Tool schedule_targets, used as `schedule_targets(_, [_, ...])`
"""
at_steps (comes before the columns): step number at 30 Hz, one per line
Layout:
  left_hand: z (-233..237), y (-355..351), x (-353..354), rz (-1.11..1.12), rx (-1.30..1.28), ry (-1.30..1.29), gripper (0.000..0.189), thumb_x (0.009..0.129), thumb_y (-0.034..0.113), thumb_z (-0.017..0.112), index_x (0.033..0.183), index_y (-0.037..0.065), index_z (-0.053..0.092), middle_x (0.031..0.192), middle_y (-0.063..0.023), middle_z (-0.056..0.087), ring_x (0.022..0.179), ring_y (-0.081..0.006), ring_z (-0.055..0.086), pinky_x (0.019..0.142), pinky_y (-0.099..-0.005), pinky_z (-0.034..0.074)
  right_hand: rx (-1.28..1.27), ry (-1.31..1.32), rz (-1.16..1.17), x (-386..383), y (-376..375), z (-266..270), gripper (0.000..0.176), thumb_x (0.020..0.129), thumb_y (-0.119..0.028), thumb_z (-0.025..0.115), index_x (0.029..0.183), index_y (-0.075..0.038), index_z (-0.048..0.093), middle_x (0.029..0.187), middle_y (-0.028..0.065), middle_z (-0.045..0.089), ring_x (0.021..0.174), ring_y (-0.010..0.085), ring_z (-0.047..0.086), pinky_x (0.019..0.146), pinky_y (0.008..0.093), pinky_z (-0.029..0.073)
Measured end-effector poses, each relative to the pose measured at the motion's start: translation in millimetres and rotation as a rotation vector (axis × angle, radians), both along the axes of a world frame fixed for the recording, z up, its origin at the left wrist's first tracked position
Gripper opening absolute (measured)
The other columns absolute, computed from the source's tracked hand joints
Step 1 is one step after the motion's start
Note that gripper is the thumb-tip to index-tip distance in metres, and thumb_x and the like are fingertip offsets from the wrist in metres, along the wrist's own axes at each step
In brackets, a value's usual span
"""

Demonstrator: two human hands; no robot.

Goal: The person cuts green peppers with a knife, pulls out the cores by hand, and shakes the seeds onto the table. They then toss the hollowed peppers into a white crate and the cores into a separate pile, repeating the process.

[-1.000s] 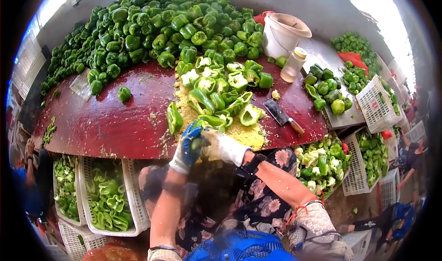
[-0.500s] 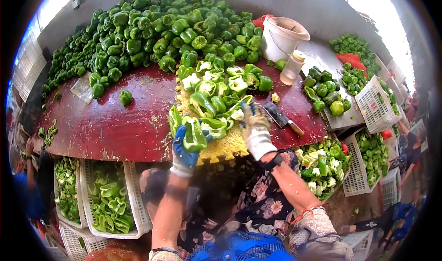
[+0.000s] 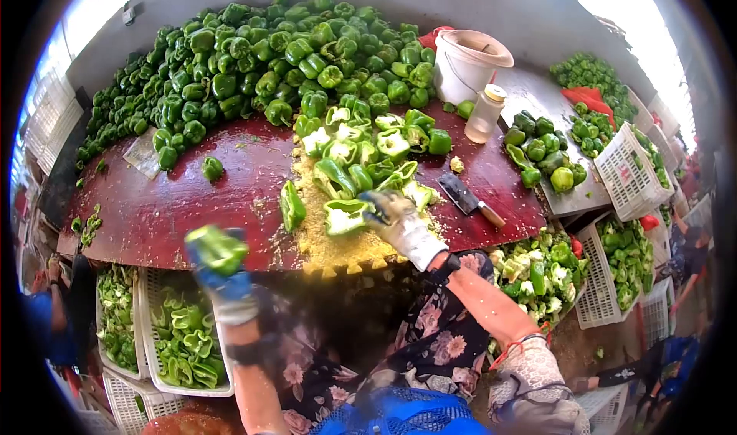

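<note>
My left hand (image 3: 223, 278), in a blue-and-white work glove and smeared by motion, is closed round a cut green pepper half (image 3: 219, 249) near the table's front edge, above a crate of cut peppers. My right hand (image 3: 398, 224), in a stained white glove, curls its fingers over the right end of another pepper half (image 3: 345, 217). That half lies cut side up on a seed-covered yellow mat (image 3: 345, 257). One more pepper piece (image 3: 292, 206) rests at the mat's left edge. Several cut peppers (image 3: 342, 151) lie behind. Right of my right hand is a cleaver (image 3: 461, 196) with a wooden handle.
A big heap of whole green peppers (image 3: 253, 59) covers the back of the red table (image 3: 153, 212). A white bucket (image 3: 459, 74) and a jar (image 3: 485, 116) stand at right. Below left is a white crate (image 3: 201, 391) of pepper pieces; cut trimmings (image 3: 537, 274) are at right.
My left hand has moved left and off the mat, carrying a pepper half towards the crate. My right hand has shifted left and down onto another half.
</note>
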State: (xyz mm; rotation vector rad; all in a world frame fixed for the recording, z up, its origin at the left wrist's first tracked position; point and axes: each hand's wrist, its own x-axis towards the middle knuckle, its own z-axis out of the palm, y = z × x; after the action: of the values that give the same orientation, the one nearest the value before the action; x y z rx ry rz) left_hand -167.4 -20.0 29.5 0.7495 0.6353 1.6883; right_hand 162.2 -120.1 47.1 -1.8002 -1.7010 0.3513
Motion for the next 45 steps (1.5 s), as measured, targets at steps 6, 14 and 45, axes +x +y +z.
schedule_targets(6, [23,-17,-17,-0.026,-0.413,-0.686,0.064,0.095,0.055,0.053,0.131,0.003,0.051,0.130,-0.0286,0.056,0.121,-0.0385,0.057,0.112,-0.0590,0.036,-0.456,-0.852,0.147,-39,33,-11,0.047,0.096,-0.008,0.050,0.142,-0.015,0.044,0.136,0.0101,0.055,0.123,0.0227,0.055,0.095,0.0332,0.052])
schedule_targets(14, [-73,-18,103,-0.552,-0.491,-0.170,0.045,0.097,0.046,0.054,0.127,0.013,0.051,0.118,-0.0107,0.049,0.107,-0.0321,0.053,0.101,-0.0553,0.047,-0.351,-0.664,0.022,-34,28,-31,0.038,0.092,-0.012,0.056,0.129,-0.008,0.052,0.114,0.0152,0.065,0.102,0.0270,0.066,0.084,0.0415,0.054])
schedule_targets(45, [-67,-16,102,-0.511,0.681,0.668,0.060,0.086,0.023,0.076,0.137,0.004,0.050,0.100,-0.0092,0.066,0.097,-0.0212,0.063,0.090,-0.0329,0.050,-0.491,0.574,0.283,-69,10,-12,0.061,0.081,-0.036,0.077,0.130,-0.009,0.054,0.101,0.0076,0.066,0.085,0.0158,0.060,0.070,0.0325,0.052])
